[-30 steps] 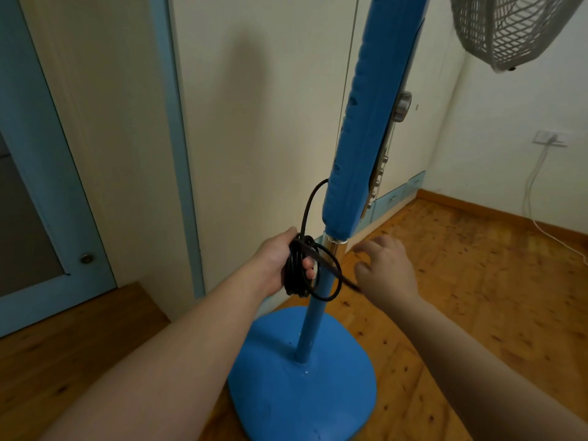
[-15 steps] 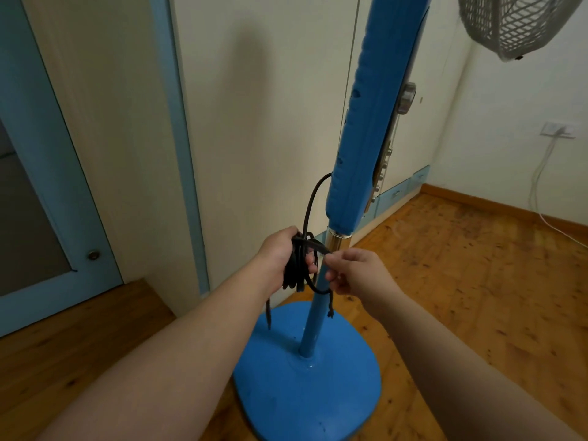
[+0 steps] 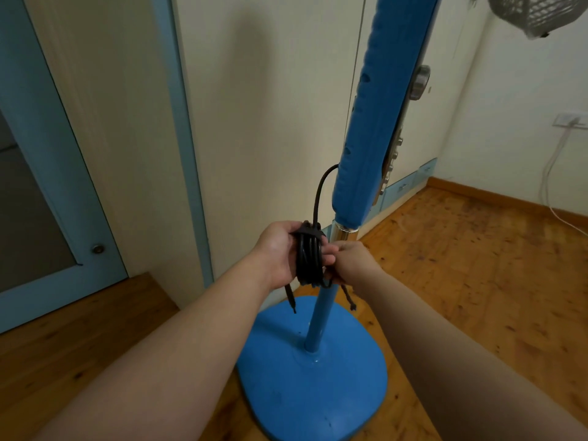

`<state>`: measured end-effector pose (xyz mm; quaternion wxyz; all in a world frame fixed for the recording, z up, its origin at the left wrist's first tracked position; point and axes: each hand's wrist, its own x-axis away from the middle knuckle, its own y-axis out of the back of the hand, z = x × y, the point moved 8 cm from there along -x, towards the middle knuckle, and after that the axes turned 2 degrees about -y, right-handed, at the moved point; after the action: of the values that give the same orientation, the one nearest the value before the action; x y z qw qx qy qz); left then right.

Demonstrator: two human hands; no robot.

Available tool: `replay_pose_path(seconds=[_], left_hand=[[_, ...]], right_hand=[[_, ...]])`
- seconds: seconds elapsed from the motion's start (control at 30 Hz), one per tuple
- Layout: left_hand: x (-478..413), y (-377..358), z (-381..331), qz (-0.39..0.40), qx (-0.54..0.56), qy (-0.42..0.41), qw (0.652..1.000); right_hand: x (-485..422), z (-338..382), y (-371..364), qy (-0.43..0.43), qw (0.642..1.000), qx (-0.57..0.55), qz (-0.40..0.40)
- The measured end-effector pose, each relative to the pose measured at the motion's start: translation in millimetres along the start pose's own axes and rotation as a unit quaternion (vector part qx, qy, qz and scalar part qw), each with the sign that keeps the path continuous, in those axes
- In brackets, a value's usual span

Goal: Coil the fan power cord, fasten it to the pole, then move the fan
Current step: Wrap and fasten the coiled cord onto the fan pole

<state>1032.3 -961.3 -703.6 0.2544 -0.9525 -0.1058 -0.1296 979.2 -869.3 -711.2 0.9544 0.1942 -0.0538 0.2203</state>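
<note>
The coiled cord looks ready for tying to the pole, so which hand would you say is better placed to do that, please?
Probably the right hand: it pinches the tie's strands beside the pole, while the left hand is occupied gripping the coiled cord.

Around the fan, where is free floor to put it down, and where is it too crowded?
Free: wooden floor right of the blue base, bordered by the far baseboard. Also floor left of the base, before the blue door. Crowded: at the pole, where both hands hold the coiled cord.

I see a wooden floor [image 3: 477, 281] under a cream wall [image 3: 270, 106]. A blue-framed door [image 3: 47, 186] stands at left. A wall socket [image 3: 569, 120] at right carries a white cable [image 3: 552, 173]. Blue drawers [image 3: 404, 187] sit low against the far wall.
</note>
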Motion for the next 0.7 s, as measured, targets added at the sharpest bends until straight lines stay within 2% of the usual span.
replay_pose_path(seconds=[0.1, 0.17, 0.23, 0.37, 0.6, 0.7], left_hand=[[-1.9, 9.2, -4.0, -0.056, -0.061, -0.031, 0.996], [-3.3, 12.4, -5.2, -0.090, -0.083, -0.052, 0.991], [-5.7, 14.2, -4.4, -0.115, -0.119, -0.066, 0.984], [-10.7, 22.3, -3.3, -0.157, -0.196, -0.099, 0.963], [8.6, 35.8, -29.7, -0.281, -0.297, -0.232, 0.883], [11.6, 35.0, -29.0, -0.284, -0.292, -0.242, 0.881]], right_hand=[[-2.2, 0.0, -9.1, -0.003, 0.991, -0.091, 0.099], [-5.4, -3.9, -11.3, -0.032, 0.976, -0.183, 0.116], [-5.7, -8.1, -17.5, -0.058, 0.965, -0.230, 0.110], [-6.5, -13.7, -22.9, -0.071, 0.964, -0.251, 0.058], [-10.3, -7.4, -29.5, -0.025, 0.967, -0.251, 0.036], [-8.6, -3.0, -28.2, -0.033, 0.967, -0.251, 0.024]])
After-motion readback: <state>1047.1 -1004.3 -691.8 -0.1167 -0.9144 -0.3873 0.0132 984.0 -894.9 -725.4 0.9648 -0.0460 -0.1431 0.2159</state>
